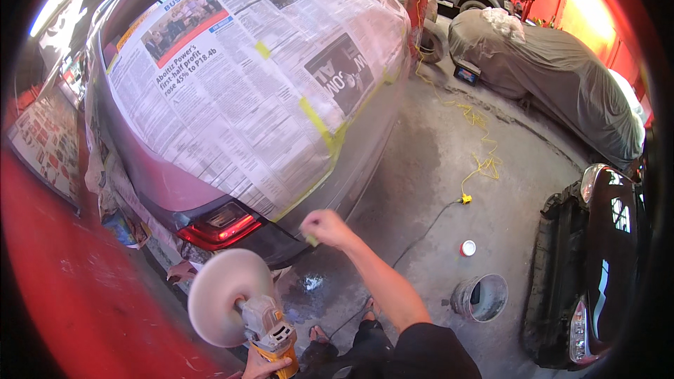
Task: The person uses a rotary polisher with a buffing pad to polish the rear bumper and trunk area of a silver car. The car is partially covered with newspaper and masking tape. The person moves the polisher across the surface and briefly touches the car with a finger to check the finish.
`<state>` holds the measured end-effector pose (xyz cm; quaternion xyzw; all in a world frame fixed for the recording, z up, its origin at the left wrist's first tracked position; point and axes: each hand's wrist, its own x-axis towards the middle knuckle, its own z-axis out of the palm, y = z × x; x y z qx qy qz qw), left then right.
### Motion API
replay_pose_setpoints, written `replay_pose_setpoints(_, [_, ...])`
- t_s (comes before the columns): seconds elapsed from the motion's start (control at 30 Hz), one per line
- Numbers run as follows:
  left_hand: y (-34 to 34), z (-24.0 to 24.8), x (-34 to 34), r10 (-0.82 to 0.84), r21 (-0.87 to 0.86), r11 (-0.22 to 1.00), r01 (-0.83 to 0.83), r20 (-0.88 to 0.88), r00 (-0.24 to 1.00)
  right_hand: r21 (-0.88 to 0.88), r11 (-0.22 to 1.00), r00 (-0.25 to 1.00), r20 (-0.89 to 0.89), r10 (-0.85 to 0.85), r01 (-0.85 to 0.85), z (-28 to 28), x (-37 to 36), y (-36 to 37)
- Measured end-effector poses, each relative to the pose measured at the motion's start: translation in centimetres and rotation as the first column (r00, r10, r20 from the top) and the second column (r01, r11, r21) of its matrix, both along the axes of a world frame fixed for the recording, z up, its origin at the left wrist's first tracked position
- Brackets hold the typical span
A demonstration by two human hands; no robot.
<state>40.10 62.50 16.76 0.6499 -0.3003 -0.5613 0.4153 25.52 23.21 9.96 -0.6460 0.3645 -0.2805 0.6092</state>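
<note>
My left hand (264, 365) grips the yellow-and-grey body of a polisher (270, 328) at the lower edge. Its round, pale pad (228, 297) faces up and left, below the car's lit red tail light (221, 225). My right arm reaches forward, and my right hand (327, 230) is closed near the rear corner of the car (184, 189). A small yellow-green scrap that looks like masking tape (312, 240) shows at its fingers, slightly blurred. Newspaper sheets (232, 126) cover the car's rear, held by yellow-green tape (316, 121).
A dark cable (421, 237) runs across the floor past my feet to a yellow extension cord (479, 168). A bucket (486, 297) and a small white-topped can (467, 248) stand to the right. Beyond them lies a dark bumper (609, 267). A covered car (540, 70) is at the far right.
</note>
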Motion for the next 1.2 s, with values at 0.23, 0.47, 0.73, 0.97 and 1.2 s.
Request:
replay_pose_setpoints(0.23, [1.2, -2.1, 2.0, -0.037, 0.131, 0.990, 0.048, -0.089, 0.995, 0.151, 0.910, 0.761, 0.507, -0.406, 0.385, 1.5, -1.0, -1.3])
replay_pose_setpoints(0.47, [1.5, -2.0, 2.7, -0.003, 0.115, 0.993, 0.020, -0.146, 0.989, -0.568, 0.774, 0.948, 0.035, -0.317, 0.280, 2.3, 1.9, 3.9])
replay_pose_setpoints(0.73, [-0.7, -1.1, 3.7, -0.035, -0.234, 0.972, 0.011, -0.098, 0.995, -0.262, 0.802, 0.746, -0.297, -0.596, 0.537, -6.3, -11.5, 11.1])
replay_pose_setpoints(0.97, [-2.9, -0.7, 4.2, -0.238, -0.267, 0.945, 0.188, -0.168, 0.957, -0.467, 0.824, 0.122, -0.842, -0.525, 0.323, -15.5, -34.1, 31.0])
replay_pose_setpoints(1.2, [-7.2, -0.2, 1.0, -0.451, -0.371, 0.833, 0.410, -0.027, 0.892, 0.296, 0.873, 0.809, -0.563, -0.169, 0.388, -11.0, -27.0, 39.0])
